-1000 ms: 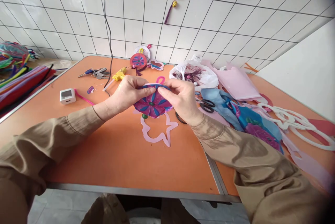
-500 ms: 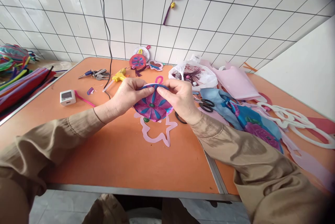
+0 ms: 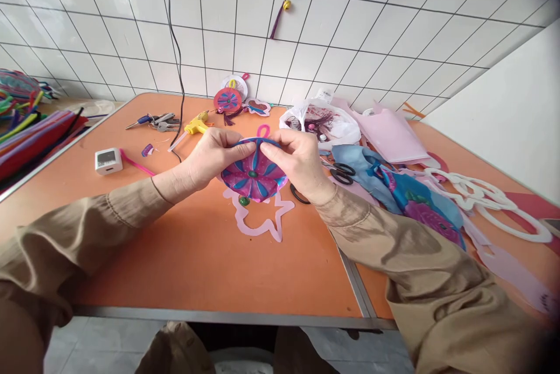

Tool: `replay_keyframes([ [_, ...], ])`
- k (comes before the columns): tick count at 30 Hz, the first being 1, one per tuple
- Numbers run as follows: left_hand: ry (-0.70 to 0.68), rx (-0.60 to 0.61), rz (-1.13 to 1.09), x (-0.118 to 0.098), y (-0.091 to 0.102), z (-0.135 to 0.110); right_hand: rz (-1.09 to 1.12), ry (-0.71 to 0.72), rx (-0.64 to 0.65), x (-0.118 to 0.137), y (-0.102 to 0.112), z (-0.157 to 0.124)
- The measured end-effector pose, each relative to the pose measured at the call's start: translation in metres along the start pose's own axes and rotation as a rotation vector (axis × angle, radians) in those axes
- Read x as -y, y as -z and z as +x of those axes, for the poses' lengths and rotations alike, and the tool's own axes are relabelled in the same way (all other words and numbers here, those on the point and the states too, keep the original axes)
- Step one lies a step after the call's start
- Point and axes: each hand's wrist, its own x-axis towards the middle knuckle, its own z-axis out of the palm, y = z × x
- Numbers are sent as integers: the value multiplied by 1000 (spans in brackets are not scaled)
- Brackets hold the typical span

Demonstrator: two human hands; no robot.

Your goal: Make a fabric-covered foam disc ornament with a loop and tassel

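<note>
Both hands pinch the upper edge of a round fabric disc (image 3: 254,178), purple and blue with a flower pattern. My left hand (image 3: 214,155) grips its upper left, thumb on the front face. On the upper right, my right hand (image 3: 297,161) does the same. A pink loop (image 3: 263,131) sticks up from the top edge between them. Fingers behind the disc are hidden. Below it on the table lie a pink star-edged cutout frame (image 3: 280,210) and a green bell (image 3: 244,201). Black-handled scissors (image 3: 342,173) rest right of my right hand.
A yellow glue gun (image 3: 196,123), keys (image 3: 165,121) and a small white box (image 3: 108,161) lie to the left. Finished round ornaments (image 3: 228,100) lean near the wall. A white plastic bag (image 3: 341,126), blue floral fabric (image 3: 420,199) and white rings (image 3: 516,225) cover the right side.
The disc's face has tilted slightly more towards me, its lower part showing flatter. Both hands keep their pinch on its top edge. The view has shifted a little.
</note>
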Motion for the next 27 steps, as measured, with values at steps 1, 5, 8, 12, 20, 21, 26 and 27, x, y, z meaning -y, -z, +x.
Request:
replay_keyframes([
  [1,-8,2,-4,0,0,0,-7,2,-2,0,0,0],
  [5,-27,5,-23,1,-1,0,-31,12,-7,-2,1,0],
  [8,-4,8,-36,2,-1,0,-24,5,-3,-3,0,0],
  [12,1,-17,-11,1,-3,-1,-13,16,-10,-5,-1,-1],
  [20,12,-72,-43,4,-7,-1,95,-33,17,-5,0,-1],
  [21,18,-73,-62,5,-7,-1,114,-37,16,-5,1,0],
  [26,70,-108,-137,6,-5,0,75,-49,2,-7,2,2],
  [27,84,-113,-154,5,-6,0,67,-58,-1,-7,3,2],
])
